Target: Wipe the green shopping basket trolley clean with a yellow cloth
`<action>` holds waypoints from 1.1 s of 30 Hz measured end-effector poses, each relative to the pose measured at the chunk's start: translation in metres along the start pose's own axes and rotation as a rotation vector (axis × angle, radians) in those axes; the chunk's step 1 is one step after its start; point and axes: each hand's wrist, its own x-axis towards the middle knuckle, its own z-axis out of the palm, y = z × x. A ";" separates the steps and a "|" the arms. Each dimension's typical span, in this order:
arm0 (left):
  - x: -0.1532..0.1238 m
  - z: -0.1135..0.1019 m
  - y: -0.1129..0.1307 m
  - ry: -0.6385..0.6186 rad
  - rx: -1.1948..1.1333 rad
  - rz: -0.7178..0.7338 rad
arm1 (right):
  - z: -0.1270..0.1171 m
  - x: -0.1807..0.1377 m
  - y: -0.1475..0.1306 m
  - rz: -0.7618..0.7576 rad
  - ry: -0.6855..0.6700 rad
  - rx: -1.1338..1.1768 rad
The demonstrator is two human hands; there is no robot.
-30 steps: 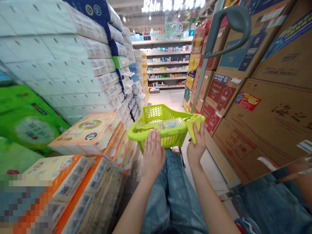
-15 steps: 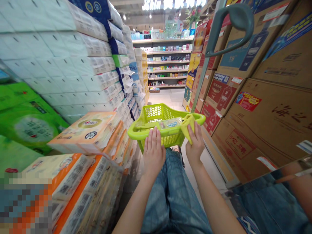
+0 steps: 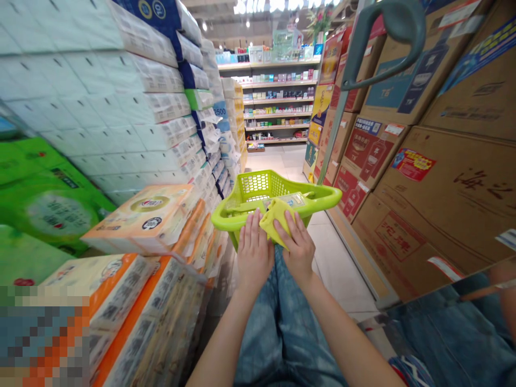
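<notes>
In front of my knees is a lime-green plastic shopping basket (image 3: 324, 199) with perforated walls. My left hand (image 3: 255, 250) lies against its near rim, fingers stretched out side by side. With my right hand (image 3: 300, 248) I press a folded yellow cloth (image 3: 273, 217) onto the middle of that same rim, close beside the left fingertips; the fingers lie over the cloth and hide part of it. A label strip (image 3: 296, 200) shows on the basket just behind the cloth.
Tissue packs (image 3: 139, 212) and tall white stacks (image 3: 80, 115) stand at the left. Cardboard cartons (image 3: 447, 204) line the right, behind a metal post with a grey handle (image 3: 358, 51). Tiled floor (image 3: 282, 156) leads to stocked shelves (image 3: 278, 86). Another person's denim clothing (image 3: 447, 338) appears lower right.
My right hand and the yellow cloth have slid left along the near rim, from its right corner to the middle beside my left hand. The left hand and basket have barely moved.
</notes>
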 end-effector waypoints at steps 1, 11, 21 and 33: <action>0.000 0.000 0.000 -0.005 0.005 -0.003 | 0.000 -0.001 0.009 -0.023 0.012 -0.022; 0.003 -0.001 0.003 -0.002 0.035 -0.007 | 0.000 -0.001 0.045 0.322 0.209 -0.011; 0.001 0.000 -0.001 -0.025 0.026 0.006 | 0.009 -0.007 0.016 0.044 0.068 -0.048; 0.001 0.000 0.002 -0.013 0.024 -0.006 | -0.003 0.000 0.047 0.418 0.243 0.025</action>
